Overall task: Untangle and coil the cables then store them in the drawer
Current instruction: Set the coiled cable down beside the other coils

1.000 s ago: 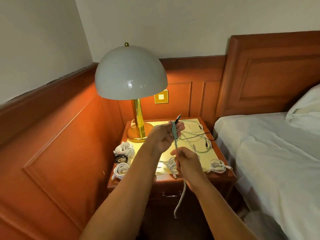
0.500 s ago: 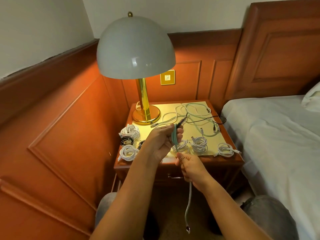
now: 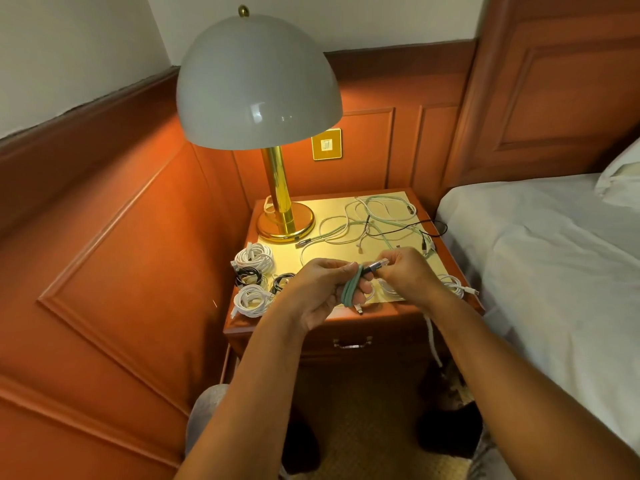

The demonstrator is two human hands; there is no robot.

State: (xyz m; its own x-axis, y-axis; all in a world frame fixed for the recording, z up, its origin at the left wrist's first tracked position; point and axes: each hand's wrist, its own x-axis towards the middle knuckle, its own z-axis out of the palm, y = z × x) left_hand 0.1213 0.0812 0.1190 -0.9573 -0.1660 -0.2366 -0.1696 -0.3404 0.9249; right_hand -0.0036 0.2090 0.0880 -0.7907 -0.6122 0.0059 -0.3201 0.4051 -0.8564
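Teal cable [image 3: 351, 289] wound in small loops, gripped in left hand [image 3: 323, 292] above table [image 3: 346, 315] front edge; curled fingers pin coil shape. Right hand [image 3: 403, 271] pinches plug end at 2 o'clock of coil, likely for tucking. Tangled cables [image 3: 377, 220] at 12 o'clock. Coiled white bundles [image 3: 254, 277] at 9 o'clock. Drawer [image 3: 351, 342] at 6 o'clock, closed. Brass lamp [image 3: 277, 188] at 11 o'clock; bed [image 3: 554, 258] at 3 o'clock.

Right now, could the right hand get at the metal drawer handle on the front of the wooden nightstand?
Probably yes, once freed. The metal drawer handle sits uncovered just below the right hand, but that hand pinches the green cable's plug.
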